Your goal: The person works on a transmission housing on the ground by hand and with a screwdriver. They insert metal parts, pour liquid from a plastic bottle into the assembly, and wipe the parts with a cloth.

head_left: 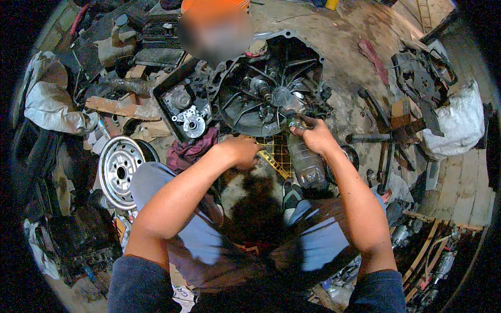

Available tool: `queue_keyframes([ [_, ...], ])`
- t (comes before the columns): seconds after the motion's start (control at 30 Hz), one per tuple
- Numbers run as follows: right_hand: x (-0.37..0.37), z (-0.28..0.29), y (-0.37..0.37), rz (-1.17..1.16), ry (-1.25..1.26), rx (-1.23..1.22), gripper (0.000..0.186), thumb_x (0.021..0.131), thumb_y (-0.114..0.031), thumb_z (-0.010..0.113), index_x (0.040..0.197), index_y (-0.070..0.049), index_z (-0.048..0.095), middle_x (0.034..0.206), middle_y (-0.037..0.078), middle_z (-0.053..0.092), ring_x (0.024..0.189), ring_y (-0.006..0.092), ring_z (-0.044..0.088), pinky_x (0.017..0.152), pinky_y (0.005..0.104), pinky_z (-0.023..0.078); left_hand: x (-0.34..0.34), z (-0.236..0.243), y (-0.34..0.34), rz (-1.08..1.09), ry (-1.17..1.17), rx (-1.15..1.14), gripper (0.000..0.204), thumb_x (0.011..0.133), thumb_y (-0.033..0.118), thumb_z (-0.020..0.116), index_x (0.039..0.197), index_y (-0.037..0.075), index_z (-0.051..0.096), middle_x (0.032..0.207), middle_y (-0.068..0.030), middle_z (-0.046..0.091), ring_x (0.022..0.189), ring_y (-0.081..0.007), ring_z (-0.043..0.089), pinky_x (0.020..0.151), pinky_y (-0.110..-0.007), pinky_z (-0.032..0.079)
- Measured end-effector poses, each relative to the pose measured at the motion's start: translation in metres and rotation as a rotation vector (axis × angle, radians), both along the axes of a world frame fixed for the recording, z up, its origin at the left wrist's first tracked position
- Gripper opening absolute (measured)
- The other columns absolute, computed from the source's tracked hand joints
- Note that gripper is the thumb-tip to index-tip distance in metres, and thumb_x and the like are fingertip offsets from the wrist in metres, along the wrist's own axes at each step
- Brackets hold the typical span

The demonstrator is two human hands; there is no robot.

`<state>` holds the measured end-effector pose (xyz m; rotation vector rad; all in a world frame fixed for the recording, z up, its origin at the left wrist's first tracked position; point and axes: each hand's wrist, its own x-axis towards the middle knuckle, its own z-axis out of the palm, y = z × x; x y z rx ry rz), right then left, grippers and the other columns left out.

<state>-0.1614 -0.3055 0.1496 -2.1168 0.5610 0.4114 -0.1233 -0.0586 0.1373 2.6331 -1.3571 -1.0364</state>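
My right hand (315,136) is wrapped round the neck of a clear plastic bottle (308,163) with a little murky content. The bottle is tilted, its neck toward a large dark bell housing (271,88) with ribs and a central shaft. My left hand (241,152) has its fingers curled at the rim of a yellow grid crate (274,164), just below the housing; its fingertips are partly hidden. Beside my left wrist lies a crumpled maroon rag (192,149). A black tray (158,94) at the left holds greasy metal parts, including a bright pump-like casting (192,123).
A silver wheel rim (121,169) leans by my left knee. White sacks (52,101) and cardboard lie farther left. At the right are a dark metal stand (389,138), a white sack (454,122) and a red rag (374,61). An orange bucket (229,4) stands at the back.
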Motion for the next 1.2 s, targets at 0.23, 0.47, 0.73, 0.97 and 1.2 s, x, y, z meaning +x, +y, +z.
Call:
queue_keyframes([
  [0.23,-0.003,0.013,0.009,0.104,0.022,-0.036,0.065,0.080,-0.033,0.076,0.133,0.001,0.057,0.120,0.021,0.067,0.110,0.0280,0.063,0.098,0.0356,0.046,0.002,-0.004,0.001,-0.009,-0.005,0.019,0.056,0.092,0.051,0.056,0.136,0.016,0.053,0.130,-0.0172,0.058,0.118,-0.0417,0.057,0.097,-0.056,0.048],
  [0.47,0.001,0.011,0.007,0.143,-0.023,0.007,0.060,0.081,-0.031,0.074,0.132,-0.002,0.059,0.112,0.018,0.069,0.096,0.0230,0.066,0.088,0.0349,0.050,0.005,0.003,0.000,-0.003,0.011,0.035,0.058,0.090,0.046,0.059,0.138,0.015,0.051,0.130,-0.0167,0.058,0.118,-0.0419,0.056,0.096,-0.057,0.049],
  [0.73,0.010,0.017,0.002,0.083,0.080,0.100,0.058,0.082,-0.030,0.075,0.132,-0.003,0.060,0.109,0.014,0.070,0.091,0.0202,0.065,0.083,0.0344,0.051,0.005,-0.003,0.000,-0.009,0.034,0.051,0.058,0.091,0.048,0.058,0.138,0.015,0.051,0.131,-0.0163,0.058,0.120,-0.0419,0.055,0.097,-0.057,0.047],
  [0.97,0.003,-0.010,-0.002,0.138,0.102,-0.015,0.059,0.080,-0.036,0.074,0.129,-0.006,0.063,0.115,0.016,0.069,0.102,0.0252,0.064,0.091,0.0360,0.048,0.006,0.000,0.002,-0.012,0.009,0.038,0.056,0.092,0.051,0.055,0.137,0.016,0.052,0.129,-0.0170,0.059,0.117,-0.0424,0.057,0.097,-0.056,0.048],
  [1.2,0.002,-0.015,-0.003,0.182,0.162,-0.122,0.064,0.079,-0.039,0.075,0.130,-0.004,0.061,0.123,0.020,0.066,0.112,0.0318,0.062,0.098,0.0382,0.047,0.006,-0.009,0.004,-0.003,0.009,-0.012,0.059,0.092,0.053,0.054,0.137,0.017,0.051,0.124,-0.0187,0.062,0.111,-0.0435,0.060,0.094,-0.057,0.049],
])
